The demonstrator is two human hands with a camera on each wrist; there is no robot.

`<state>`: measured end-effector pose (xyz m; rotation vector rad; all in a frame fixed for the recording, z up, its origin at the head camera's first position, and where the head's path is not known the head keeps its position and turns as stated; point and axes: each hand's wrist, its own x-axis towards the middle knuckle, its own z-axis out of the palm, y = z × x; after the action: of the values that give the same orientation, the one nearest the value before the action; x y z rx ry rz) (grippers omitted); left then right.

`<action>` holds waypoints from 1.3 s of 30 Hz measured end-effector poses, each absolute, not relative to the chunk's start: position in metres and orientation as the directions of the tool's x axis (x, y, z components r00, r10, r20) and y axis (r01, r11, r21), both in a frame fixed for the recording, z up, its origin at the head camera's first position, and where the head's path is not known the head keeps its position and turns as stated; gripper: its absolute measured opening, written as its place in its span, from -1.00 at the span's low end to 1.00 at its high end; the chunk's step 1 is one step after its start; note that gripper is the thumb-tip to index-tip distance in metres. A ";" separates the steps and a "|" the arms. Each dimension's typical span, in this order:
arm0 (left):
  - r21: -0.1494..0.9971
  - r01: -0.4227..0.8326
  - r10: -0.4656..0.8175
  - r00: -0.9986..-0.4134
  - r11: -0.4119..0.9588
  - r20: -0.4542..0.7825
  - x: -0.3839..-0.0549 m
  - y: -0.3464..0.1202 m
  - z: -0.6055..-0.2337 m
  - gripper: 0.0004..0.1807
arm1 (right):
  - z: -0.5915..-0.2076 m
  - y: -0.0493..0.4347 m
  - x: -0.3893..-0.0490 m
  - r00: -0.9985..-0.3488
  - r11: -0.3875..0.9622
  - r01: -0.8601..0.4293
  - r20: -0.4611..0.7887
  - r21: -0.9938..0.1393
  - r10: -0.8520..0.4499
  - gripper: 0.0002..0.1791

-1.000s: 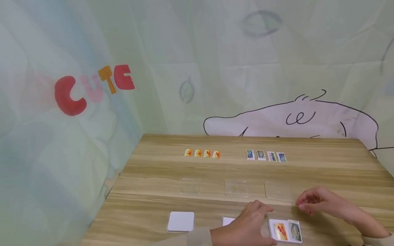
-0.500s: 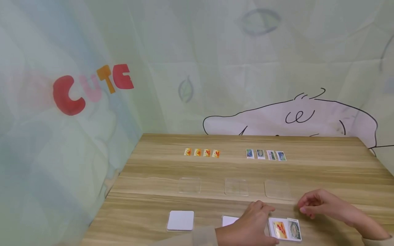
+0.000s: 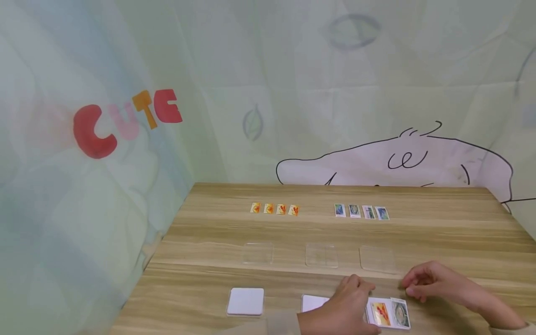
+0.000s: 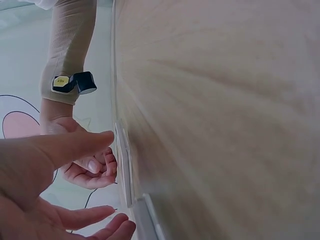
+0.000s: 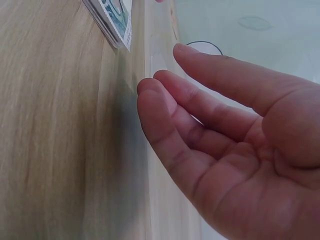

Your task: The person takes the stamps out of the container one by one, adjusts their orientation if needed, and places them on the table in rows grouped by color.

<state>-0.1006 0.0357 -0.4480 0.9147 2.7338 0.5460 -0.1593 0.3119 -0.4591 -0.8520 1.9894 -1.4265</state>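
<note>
Two hands stand at both sides of a white case with two small picture cards.
The left hand (image 3: pixel 343 306) has its grip spread, thumb and fingers apart at the left edge of the white case (image 3: pixel 378 300), probably to steady it; contact I cannot confirm. The orange picture card (image 3: pixel 381 314) and green picture card (image 3: pixel 400 313) lie side by side on it, perhaps for easy comparing. The right hand (image 3: pixel 435 281) has loosely bent fingers, pinching nothing visible; compared with one second ago, it is slightly nearer, while both cards keep their places.
</note>
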 end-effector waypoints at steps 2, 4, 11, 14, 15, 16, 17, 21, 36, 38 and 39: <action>0.394 0.539 0.609 -0.790 0.745 -0.072 -0.100 0.036 -0.449 -0.17 | -0.461 0.312 -0.159 -0.648 0.226 -0.190 -0.051 -0.955 -0.760 -0.85; 0.383 0.543 0.608 -0.792 0.747 -0.062 -0.100 0.036 -0.450 -0.17 | -0.462 0.312 -0.160 -0.649 0.225 -0.188 -0.051 -0.956 -0.759 -0.85; 0.360 0.552 0.607 -0.793 0.752 -0.051 -0.100 0.036 -0.451 -0.17 | -0.464 0.311 -0.161 -0.650 0.234 -0.182 -0.062 -0.955 -0.758 -0.84; 0.353 0.558 0.611 -0.790 0.751 -0.051 -0.100 0.037 -0.452 -0.17 | -0.465 0.311 -0.161 -0.643 0.227 -0.191 -0.053 -0.955 -0.764 -0.84; 0.352 0.561 0.613 -0.788 0.750 -0.050 -0.101 0.037 -0.453 -0.17 | -0.465 0.311 -0.161 -0.642 0.226 -0.193 -0.051 -0.955 -0.765 -0.84; 0.351 0.563 0.615 -0.787 0.748 -0.050 -0.101 0.037 -0.453 -0.17 | -0.465 0.311 -0.161 -0.640 0.225 -0.196 -0.049 -0.955 -0.767 -0.84; 0.352 0.564 0.617 -0.785 0.747 -0.053 -0.101 0.037 -0.453 -0.17 | -0.466 0.311 -0.162 -0.639 0.222 -0.196 -0.047 -0.955 -0.768 -0.84; 0.355 0.561 0.617 -0.784 0.748 -0.062 -0.101 0.038 -0.453 -0.18 | -0.467 0.311 -0.162 -0.638 0.221 -0.184 -0.055 -0.958 -0.768 -0.83; 0.324 0.587 0.635 -0.770 0.742 -0.060 -0.101 0.043 -0.455 -0.26 | -0.467 0.309 -0.162 -0.625 0.209 -0.215 -0.030 -0.954 -0.780 -0.85; 0.323 0.593 0.641 -0.765 0.738 -0.060 -0.101 0.042 -0.455 -0.28 | -0.467 0.309 -0.162 -0.620 0.203 -0.210 -0.030 -0.956 -0.784 -0.85; 0.324 0.595 0.643 -0.763 0.735 -0.058 -0.101 0.042 -0.455 -0.28 | -0.467 0.309 -0.162 -0.620 0.204 -0.208 -0.032 -0.956 -0.784 -0.84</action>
<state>-0.1009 0.0423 -0.4550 0.9963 2.7693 0.4310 -0.1621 0.3092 -0.4671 -0.9191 1.9579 -1.4285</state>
